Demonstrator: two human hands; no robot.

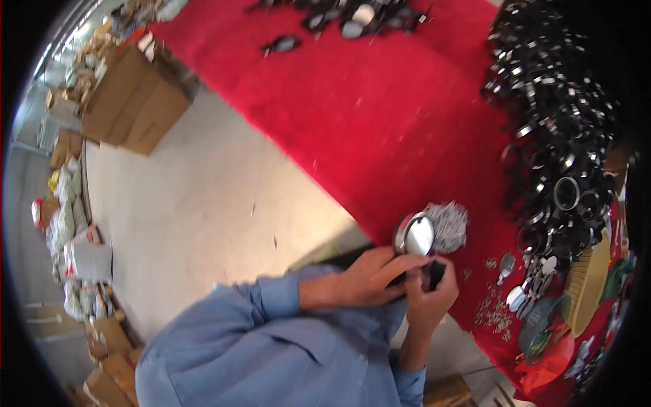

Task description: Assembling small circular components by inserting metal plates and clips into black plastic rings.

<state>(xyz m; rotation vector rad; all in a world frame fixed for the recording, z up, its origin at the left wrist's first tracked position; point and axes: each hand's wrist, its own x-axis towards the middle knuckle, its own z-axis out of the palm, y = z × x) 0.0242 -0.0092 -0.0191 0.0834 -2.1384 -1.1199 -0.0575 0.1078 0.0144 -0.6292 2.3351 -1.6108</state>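
Note:
Close to my body, by the edge of the red-covered table, my left hand point(369, 277) is closed on the lower part of a round mirror point(419, 235) with a dark, shiny rim. My right hand point(434, 293) meets it from the right, its fingers pinching a small black piece point(436, 271). Whether that piece is joined to the mirror is hidden by my fingers. Just behind the mirror lies a bundle of thin grey-white strands point(450, 226) on the red cloth point(380, 136).
A large heap of black and silver round parts point(549, 122) covers the table's right side. Nearer lie small metal bits point(494, 313), a yellow brush point(587, 285) and a green-tinted dish point(542, 329). More black parts point(352, 17) lie far off. Cardboard boxes point(135, 102) stand left.

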